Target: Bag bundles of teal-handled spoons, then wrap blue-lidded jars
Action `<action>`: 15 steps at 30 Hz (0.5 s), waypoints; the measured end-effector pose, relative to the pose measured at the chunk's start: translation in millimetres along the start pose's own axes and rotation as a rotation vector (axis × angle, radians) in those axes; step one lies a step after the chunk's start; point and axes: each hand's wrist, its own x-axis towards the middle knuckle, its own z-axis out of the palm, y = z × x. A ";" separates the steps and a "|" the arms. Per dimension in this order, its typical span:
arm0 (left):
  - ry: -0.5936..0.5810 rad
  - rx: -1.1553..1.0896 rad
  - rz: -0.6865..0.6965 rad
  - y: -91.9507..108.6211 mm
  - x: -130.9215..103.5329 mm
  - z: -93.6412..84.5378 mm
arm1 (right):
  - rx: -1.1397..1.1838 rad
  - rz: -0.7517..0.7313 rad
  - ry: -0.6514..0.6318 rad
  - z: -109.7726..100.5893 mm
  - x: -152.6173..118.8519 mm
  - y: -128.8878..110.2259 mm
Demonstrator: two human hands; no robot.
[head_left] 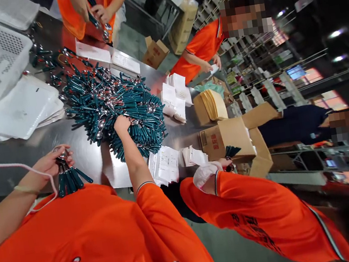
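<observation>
My left hand [55,163] is closed around the metal ends of several spoons [70,179], whose dark green handles hang down and fan out near the table's edge. A large pile of dark green-handled spoons [131,104] covers the middle of the metal table. My right hand [122,124] rests on the near side of this pile with its fingers bent down among the spoons. Its fingertips are hidden, and I cannot make out what they grip.
White basket [14,50] and stacked white bags [23,109] lie left. Paper stacks [164,164] and an open carton [234,137] stand right. Co-workers in orange stand across the table and close on my right. A pale cord [5,163] crosses my left wrist.
</observation>
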 end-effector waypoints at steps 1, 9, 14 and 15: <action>-0.005 0.005 0.001 0.7 0.3 0.0 | 0.027 0.009 -0.005 -4.4 -1.2 1.5; -0.013 -0.016 -0.005 -1.0 5.5 7.4 | 0.661 -0.108 -0.184 -15.7 -101.0 23.3; -0.047 -0.058 -0.046 -2.8 3.2 16.9 | 0.802 -0.202 -0.498 17.3 -208.4 27.0; -0.053 -0.064 -0.052 -3.6 2.8 17.3 | 0.732 -0.239 -0.486 21.5 -223.5 26.3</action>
